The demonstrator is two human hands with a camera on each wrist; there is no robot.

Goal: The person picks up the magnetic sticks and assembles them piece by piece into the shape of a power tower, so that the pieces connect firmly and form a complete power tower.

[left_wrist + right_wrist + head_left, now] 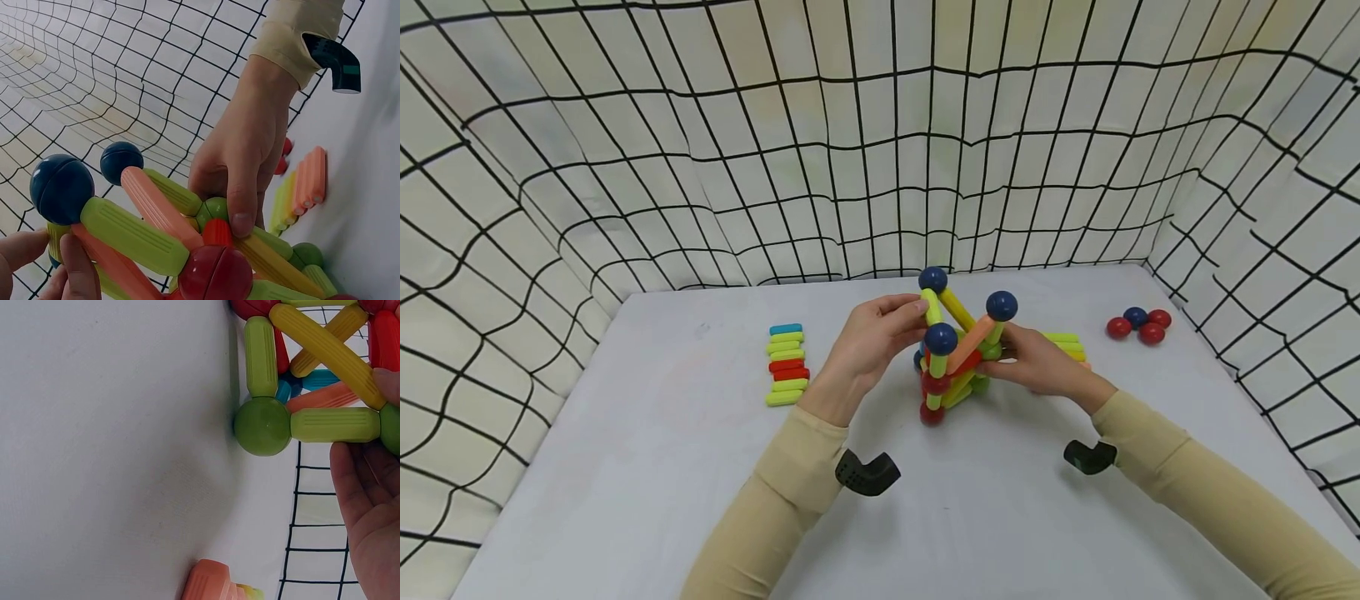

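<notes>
A model of colored rods and balls [936,383] stands on the table between both hands. At its top, my left hand [880,329] pinches a yellow-green rod [932,308] that spans two blue balls, the near one [941,339] and the far one [932,280]. Lower on the other side, my right hand [1037,362] grips the model at a green ball [212,211], its thumb beside a yellow rod [275,262]. A third blue ball [1002,306] tops an upright above that hand. In the right wrist view, another green ball [263,426] forms a bottom corner.
A column of loose blue, yellow-green and red rods [787,364] lies left of the model. Behind the right hand are more rods [1063,343]. Several loose red and blue balls [1138,323] sit at the far right. Black netting [895,167] surrounds the white table [647,467].
</notes>
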